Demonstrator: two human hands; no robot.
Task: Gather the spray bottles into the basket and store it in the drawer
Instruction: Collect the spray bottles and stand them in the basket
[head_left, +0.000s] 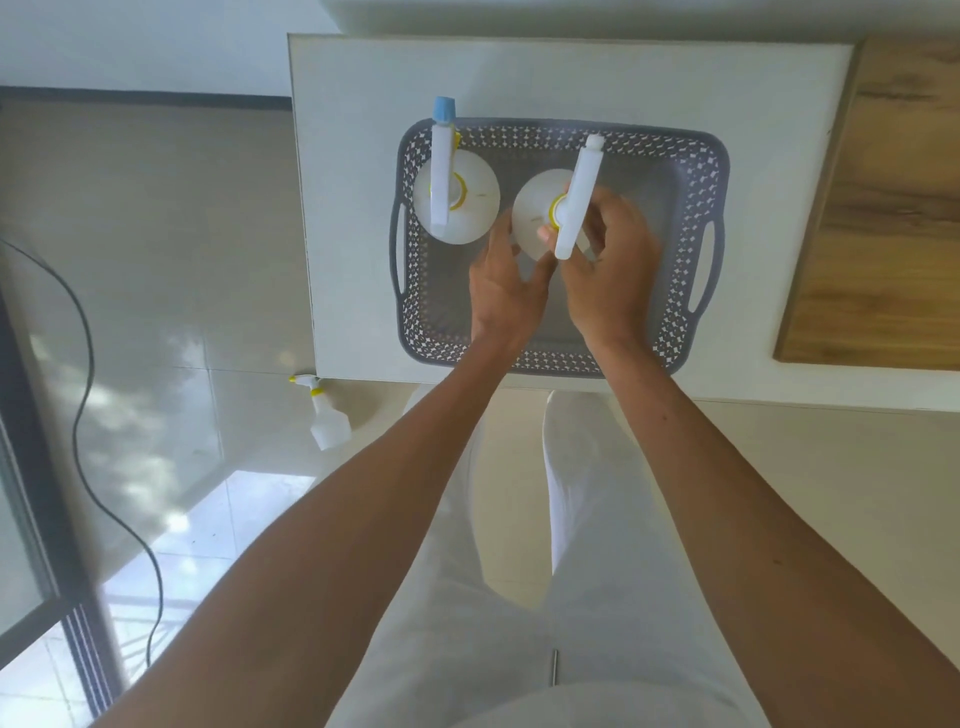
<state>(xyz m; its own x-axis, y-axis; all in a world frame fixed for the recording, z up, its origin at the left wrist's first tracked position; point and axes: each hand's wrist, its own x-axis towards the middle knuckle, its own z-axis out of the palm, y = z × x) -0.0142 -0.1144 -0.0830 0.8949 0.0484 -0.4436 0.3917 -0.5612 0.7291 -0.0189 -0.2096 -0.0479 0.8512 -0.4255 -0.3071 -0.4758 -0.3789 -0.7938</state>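
A grey perforated basket (691, 171) with side handles sits on the white countertop (363, 78). Upright in its left part stands a white spray bottle with a blue nozzle tip (475, 195). A second white spray bottle (535, 213) with a yellow collar stands in the basket's middle. My left hand (506, 291) touches its body from the near-left side. My right hand (615, 270) grips its white trigger head. A third white spray bottle (327, 421) with a yellow tip lies on the floor below the counter's left corner.
A wooden board (893, 208) lies on the counter to the right of the basket. A black cable (83, 364) runs over the tiled floor at left, near a glass door frame (31, 467). My legs in white trousers stand against the counter's front edge.
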